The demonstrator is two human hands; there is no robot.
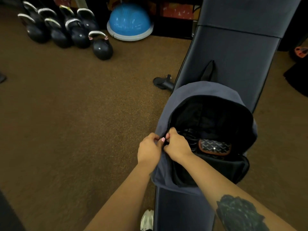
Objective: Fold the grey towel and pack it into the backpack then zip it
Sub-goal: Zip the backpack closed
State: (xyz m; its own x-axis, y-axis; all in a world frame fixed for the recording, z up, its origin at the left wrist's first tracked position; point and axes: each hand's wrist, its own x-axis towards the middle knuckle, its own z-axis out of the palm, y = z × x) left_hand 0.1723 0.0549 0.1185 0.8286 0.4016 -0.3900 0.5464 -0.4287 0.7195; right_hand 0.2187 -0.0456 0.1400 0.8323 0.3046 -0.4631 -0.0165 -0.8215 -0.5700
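A: Nearest the lens are two bare forearms, the right one bearing a dark tattoo, and below them the toe of a pale shoe (147, 220) on the brown floor.

B: And the hands?

A: The left hand (148, 150) and the right hand (177, 144) sit touching each other at the left rim of the backpack (168, 117), both closed in a pinch on its edge. Whether they grip fabric or a zip pull, I cannot tell.

B: Where is the backpack?

A: It lies on the dark padded surface (233, 52), mouth gaping toward the camera. The zip is undone.

B: The grey towel?

A: I cannot pick it out. The inside is dark; only a patterned pouch (215, 147) with a brown border shows clearly, just right of the right hand, beside some black coiled thing.

B: Anything further off?

A: A cluster of black kettlebells (66, 29) at upper left, and near them a blue half-ball (130, 20), well apart from the surface.
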